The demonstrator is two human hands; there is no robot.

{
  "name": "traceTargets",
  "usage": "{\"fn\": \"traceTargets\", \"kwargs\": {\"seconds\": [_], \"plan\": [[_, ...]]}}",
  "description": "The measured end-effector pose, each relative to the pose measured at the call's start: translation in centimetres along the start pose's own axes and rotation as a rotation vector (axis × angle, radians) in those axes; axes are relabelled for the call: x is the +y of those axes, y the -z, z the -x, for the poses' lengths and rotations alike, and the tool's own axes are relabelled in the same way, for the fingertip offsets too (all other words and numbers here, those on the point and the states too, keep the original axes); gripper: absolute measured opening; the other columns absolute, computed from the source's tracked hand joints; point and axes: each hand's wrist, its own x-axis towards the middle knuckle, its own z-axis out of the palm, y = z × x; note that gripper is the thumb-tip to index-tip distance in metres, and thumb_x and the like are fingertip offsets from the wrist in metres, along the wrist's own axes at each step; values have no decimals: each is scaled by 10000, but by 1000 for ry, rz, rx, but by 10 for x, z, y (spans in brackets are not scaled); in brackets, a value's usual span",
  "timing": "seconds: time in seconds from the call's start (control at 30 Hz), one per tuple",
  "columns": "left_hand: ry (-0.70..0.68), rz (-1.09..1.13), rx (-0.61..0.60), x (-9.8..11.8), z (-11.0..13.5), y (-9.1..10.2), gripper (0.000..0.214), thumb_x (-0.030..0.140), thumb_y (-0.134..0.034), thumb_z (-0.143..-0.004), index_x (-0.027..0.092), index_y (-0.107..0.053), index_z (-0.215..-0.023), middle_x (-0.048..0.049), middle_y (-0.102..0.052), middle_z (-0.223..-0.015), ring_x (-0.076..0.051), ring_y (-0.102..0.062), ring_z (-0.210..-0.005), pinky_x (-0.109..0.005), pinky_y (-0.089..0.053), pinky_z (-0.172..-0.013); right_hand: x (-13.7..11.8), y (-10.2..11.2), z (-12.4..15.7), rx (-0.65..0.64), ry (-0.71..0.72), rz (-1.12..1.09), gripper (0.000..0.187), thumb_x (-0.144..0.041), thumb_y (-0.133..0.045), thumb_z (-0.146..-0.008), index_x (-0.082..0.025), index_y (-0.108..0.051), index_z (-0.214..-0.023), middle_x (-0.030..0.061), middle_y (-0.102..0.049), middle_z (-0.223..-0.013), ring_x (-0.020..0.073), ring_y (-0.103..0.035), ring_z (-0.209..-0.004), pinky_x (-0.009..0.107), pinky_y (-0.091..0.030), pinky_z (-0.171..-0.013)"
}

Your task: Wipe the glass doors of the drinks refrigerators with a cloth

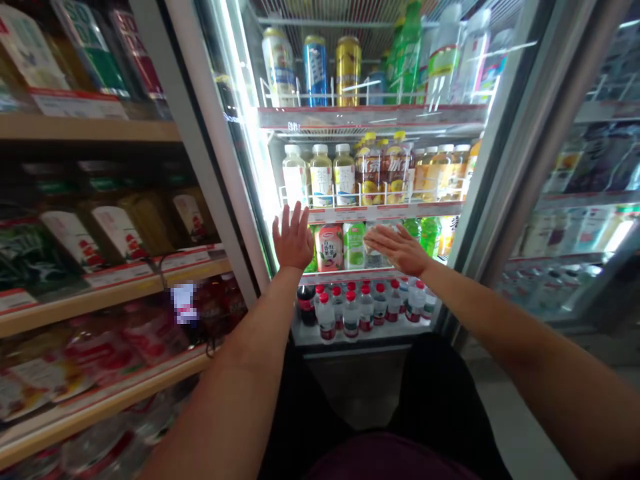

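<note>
Both my arms reach into an open drinks fridge. My left hand is raised with fingers spread, palm toward the third shelf, holding nothing. My right hand lies flat with fingers stretched to the left, in front of a clear bottle on that shelf, and grips nothing. Between my hands stand a pink-labelled bottle and a green-labelled bottle. Below them is a row of several red-capped water bottles.
The fridge's glass door stands open at the left. Upper shelves hold pale tea bottles, amber bottles and tall cans. Wooden store shelves with packaged goods run along the left. A second shut fridge stands at the right.
</note>
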Motion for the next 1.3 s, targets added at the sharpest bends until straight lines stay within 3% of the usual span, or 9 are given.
{"fn": "traceTargets", "kwargs": {"seconds": [0.27,0.47,0.73,0.87,1.0,1.07,1.17,1.3], "plan": [[-11,-3,7,-1,0,-1,530,254,-372,-980,209,-455,-1502,-68,-392,-1577,-204,-155,-1537,-453,-79,-1279,40,35,-69,181,-204,81,542,-190,-360,-1037,-316,-338,-1564,2,-421,-1570,211,-271,-1514,489,-245,-1253],[-26,-5,16,-1,0,0,537,234,-378,-973,207,-455,-1503,-64,-398,-1574,-204,-169,-1536,-448,-79,-1281,57,39,-112,332,-350,64,554,-218,-270,-1040,-275,-287,-1590,28,-381,-1589,253,-220,-1529,548,-232,-1247],[-14,-15,-5,-3,1,0,525,243,-386,-981,200,-456,-1500,-85,-402,-1577,-234,-206,-1535,-467,-85,-1270,37,46,-185,366,-586,27,578,-343,-244,-1035,-221,-276,-1599,26,-255,-1647,246,-71,-1559,520,-154,-1281],[-11,29,95,2,-3,2,479,298,-410,-989,199,-512,-1446,-106,-476,-1531,-252,-293,-1507,-473,-148,-1252,17,45,-216,314,-615,10,675,-484,-290,-1027,-169,-199,-1617,54,-150,-1676,261,1,-1561,505,-115,-1286],[4,144,272,25,-40,12,543,404,-285,-1042,153,-387,-1513,-153,-387,-1578,-231,-301,-1500,-452,-266,-1219,0,44,-240,258,-653,-91,682,-588,-211,-1033,-276,-98,-1629,-6,-111,-1684,240,43,-1559,522,-86,-1281],[-67,223,283,37,-70,18,574,444,-204,-1059,161,-307,-1548,-130,-320,-1617,-207,-254,-1519,-436,-268,-1230,-6,46,-250,230,-666,-203,661,-591,-157,-1039,-296,-88,-1627,-37,-88,-1686,217,59,-1557,492,-66,-1286],[-183,315,180,48,-112,22,601,472,-208,-1061,162,-230,-1575,-107,-309,-1626,-192,-221,-1531,-420,-254,-1248,-9,51,-259,215,-674,-427,679,-592,-76,-1039,-251,-81,-1627,-45,-64,-1687,200,63,-1556,456,-45,-1292],[-142,293,5,48,-137,20,614,376,-382,-1017,165,-239,-1576,-115,-267,-1644,-229,-217,-1534,-449,-240,-1258,-1,55,-257,252,-568,-673,761,-679,-72,-1006,-237,-144,-1621,-34,-208,-1661,216,-64,-1558,469,-107,-1290]]}}
